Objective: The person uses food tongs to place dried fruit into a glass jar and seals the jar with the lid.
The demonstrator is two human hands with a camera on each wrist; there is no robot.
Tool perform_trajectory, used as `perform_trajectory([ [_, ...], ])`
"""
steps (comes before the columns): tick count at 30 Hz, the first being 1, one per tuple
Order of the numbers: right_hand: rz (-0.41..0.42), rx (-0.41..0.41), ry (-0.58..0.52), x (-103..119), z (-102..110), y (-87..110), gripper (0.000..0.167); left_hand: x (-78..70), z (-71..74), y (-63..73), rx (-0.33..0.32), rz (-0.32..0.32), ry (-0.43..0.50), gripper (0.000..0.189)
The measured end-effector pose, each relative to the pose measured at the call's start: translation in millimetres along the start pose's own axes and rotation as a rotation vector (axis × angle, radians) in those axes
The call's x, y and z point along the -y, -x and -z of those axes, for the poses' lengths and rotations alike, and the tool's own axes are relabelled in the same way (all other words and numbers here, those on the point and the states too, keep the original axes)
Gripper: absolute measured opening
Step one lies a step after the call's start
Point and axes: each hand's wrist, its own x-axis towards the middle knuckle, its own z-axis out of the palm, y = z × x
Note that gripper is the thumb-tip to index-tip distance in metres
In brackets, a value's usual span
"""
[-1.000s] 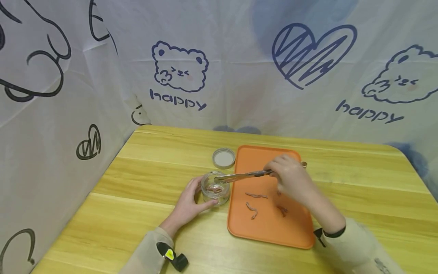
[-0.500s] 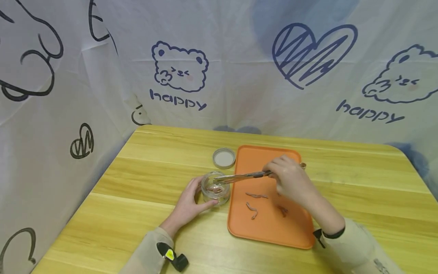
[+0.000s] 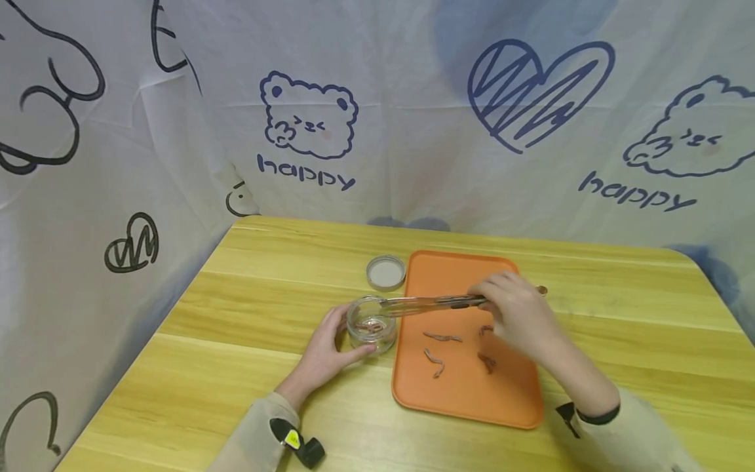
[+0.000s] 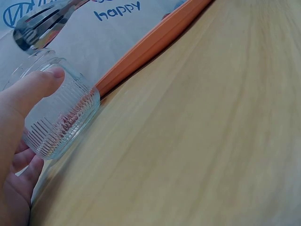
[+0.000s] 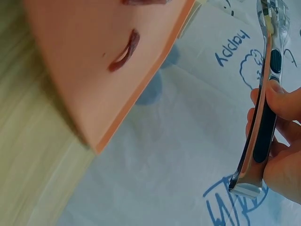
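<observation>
My left hand grips a clear ribbed glass jar on the table, thumb on the near side and fingers round the back. Reddish-brown strips lie at the bottom of the jar. With my right hand I hold metal tongs with black grip pads, level above the orange tray. Their tips overlap the jar's rim in the head view, and nothing shows between them. Several thin meat-like strips lie on the tray, one of them a curved strip.
A round jar lid lies behind the jar, beside the tray's left edge. The wooden table reaches back to a white cloth with drawn bears and hearts, and another stretch hangs at the left.
The right hand and tongs have drawn a little to the right, so the tips sit nearer the jar's right rim. A strip on the tray's right is more exposed. The left hand keeps still.
</observation>
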Motion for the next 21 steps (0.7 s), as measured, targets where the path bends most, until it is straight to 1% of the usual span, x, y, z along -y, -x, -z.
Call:
perform_trajectory([
  [5,-0.04,-0.028,0.004,-6.6,9.6,12.5,0.031,0.2,0.2,-0.1,0.003,0.007,0.0,0.079],
  [13,-0.164,-0.002,-0.014,-21.4,21.8,31.0,0.03,1.0,1.2,-0.1,0.006,0.004,0.01,0.08],
  [21,-0.219,-0.015,0.013,-40.9,29.9,50.0,0.033,0.9,0.5,-0.8,0.01,-0.005,0.014,0.079],
])
